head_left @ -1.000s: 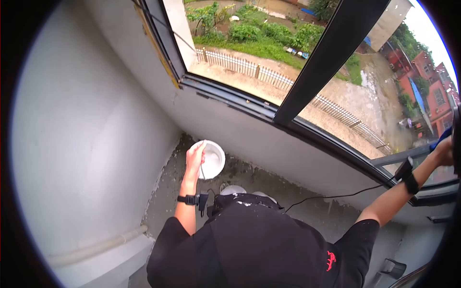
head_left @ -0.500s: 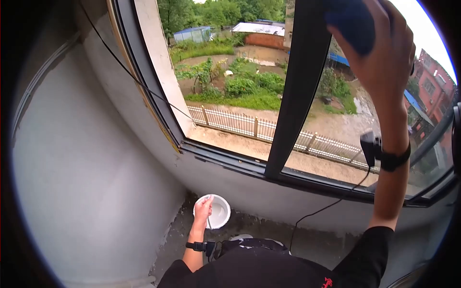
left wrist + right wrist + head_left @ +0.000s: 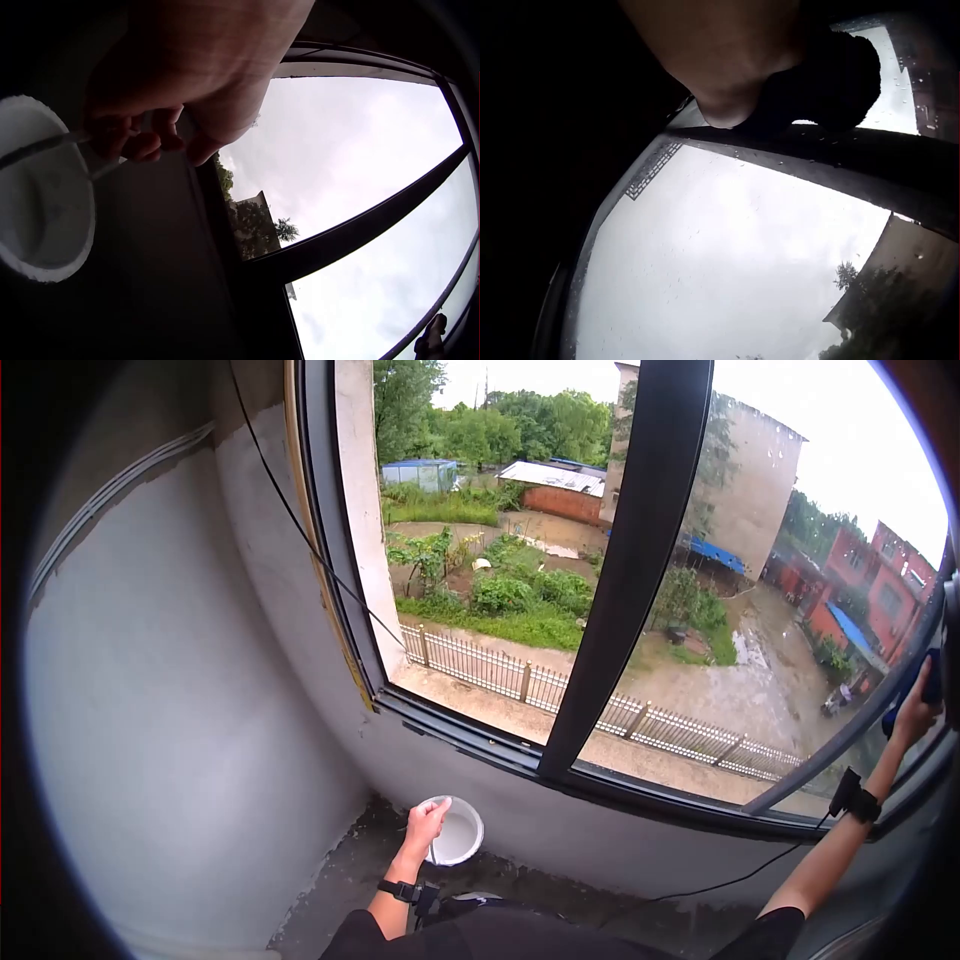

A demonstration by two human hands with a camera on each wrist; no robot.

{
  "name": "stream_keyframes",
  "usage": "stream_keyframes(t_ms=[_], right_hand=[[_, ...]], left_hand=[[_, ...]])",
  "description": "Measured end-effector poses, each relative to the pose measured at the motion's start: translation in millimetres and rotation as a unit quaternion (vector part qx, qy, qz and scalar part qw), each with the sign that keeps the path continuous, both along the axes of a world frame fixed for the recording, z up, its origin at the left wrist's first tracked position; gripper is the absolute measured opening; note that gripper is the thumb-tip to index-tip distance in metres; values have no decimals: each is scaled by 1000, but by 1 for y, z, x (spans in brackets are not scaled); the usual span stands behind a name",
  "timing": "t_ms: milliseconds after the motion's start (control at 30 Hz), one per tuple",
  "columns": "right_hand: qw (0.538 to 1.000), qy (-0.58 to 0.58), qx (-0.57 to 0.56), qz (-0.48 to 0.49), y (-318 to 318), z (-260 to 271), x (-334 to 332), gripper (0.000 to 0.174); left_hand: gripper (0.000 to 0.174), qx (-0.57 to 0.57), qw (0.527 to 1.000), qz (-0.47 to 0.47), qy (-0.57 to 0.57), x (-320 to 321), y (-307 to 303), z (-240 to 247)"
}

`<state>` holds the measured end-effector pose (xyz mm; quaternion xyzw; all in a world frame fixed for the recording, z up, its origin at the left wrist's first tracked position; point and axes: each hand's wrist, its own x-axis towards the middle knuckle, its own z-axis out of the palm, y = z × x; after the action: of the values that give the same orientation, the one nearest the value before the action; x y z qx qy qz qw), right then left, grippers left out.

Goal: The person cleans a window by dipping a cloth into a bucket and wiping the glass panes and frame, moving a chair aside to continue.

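Note:
My left hand [image 3: 427, 825] grips the thin handle [image 3: 45, 146] of a white bucket [image 3: 466, 840], fingers curled round it. Pale contents show inside the bucket, low by the wall under the window. Far out to the right, my right hand [image 3: 918, 712] holds a dark blue cloth [image 3: 933, 678] at the right-hand part of the window. In the right wrist view the cloth [image 3: 844, 82] looks fuzzy and overlaps a dark window bar; most of the fingers are hidden there. Water drops dot the glass [image 3: 705, 247] around it.
A thick black window post [image 3: 640, 580] divides the window, with a sill track [image 3: 460, 735] below. A black cable [image 3: 730, 880] trails from the right wrist. Bare grey walls [image 3: 180, 710] stand at the left, and the rough dark floor [image 3: 345, 880] lies below.
My right hand swung from the far right up across the pane with the cloth, then back down to the far right. The head view tilted upward. My left hand keeps hold of the bucket handle.

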<state>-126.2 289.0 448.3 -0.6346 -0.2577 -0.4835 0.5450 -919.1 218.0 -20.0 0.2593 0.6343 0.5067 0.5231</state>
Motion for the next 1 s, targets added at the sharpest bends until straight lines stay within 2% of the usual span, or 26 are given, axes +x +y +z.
stream_keyframes(t_ms=[33, 67, 100, 167, 200, 300, 333, 400, 433, 467, 567, 633, 700, 800, 933, 1000], right_hand=[[998, 52, 1, -39, 2, 0, 5, 85], [983, 118, -6, -142, 5, 0, 9, 93], [983, 118, -2, -139, 13, -3, 12, 93], [987, 124, 21, -95, 23, 2, -21, 128], [988, 124, 24, -92, 28, 9, -36, 128], [996, 55, 20, -74, 37, 36, -103, 108], [1000, -14, 5, -9, 35, 48, -139, 90], [995, -81, -6, 53, 34, 72, -200, 73], [982, -184, 6, 35, 33, 85, -226, 63], [972, -226, 15, 62, 34, 93, -252, 58], [938, -274, 70, 203, 52, 113, -343, 42], [927, -339, 77, 140, 79, 118, -369, 50], [909, -377, 91, 152, 83, 105, -428, 60], [908, -392, 19, 148, 77, 66, -474, 72], [890, -426, 6, 163, 65, 59, -436, 76], [890, -421, -40, 174, 53, 56, -404, 66]], left_hand=[[41, -1, 1000, -2, 1, 2, 0, -1], [41, -1, 1000, -3, 3, 2, 0, 0], [41, 3, 1000, -1, 2, 2, -1, -1], [41, -3, 1000, -12, 11, 1, -4, 5], [41, -8, 1000, -15, 21, -2, -5, 0], [41, -7, 1000, -12, 14, -7, -14, 3], [41, -9, 1000, -6, 18, -8, -16, 3], [42, -3, 1000, -2, 18, -11, -19, -5], [42, -3, 1000, 2, 16, -14, -20, -7], [42, -11, 1000, 4, 9, -15, -22, -5], [43, -8, 1000, 2, 26, -23, -22, -24], [42, -10, 1000, -2, 6, -30, -21, -31], [43, -29, 1000, -5, -11, -28, -17, -18], [42, -46, 998, -34, -4, -28, -6, -22], [42, -46, 996, -71, 14, -20, 7, -22], [42, -46, 995, -89, 27, -14, 13, -15]])
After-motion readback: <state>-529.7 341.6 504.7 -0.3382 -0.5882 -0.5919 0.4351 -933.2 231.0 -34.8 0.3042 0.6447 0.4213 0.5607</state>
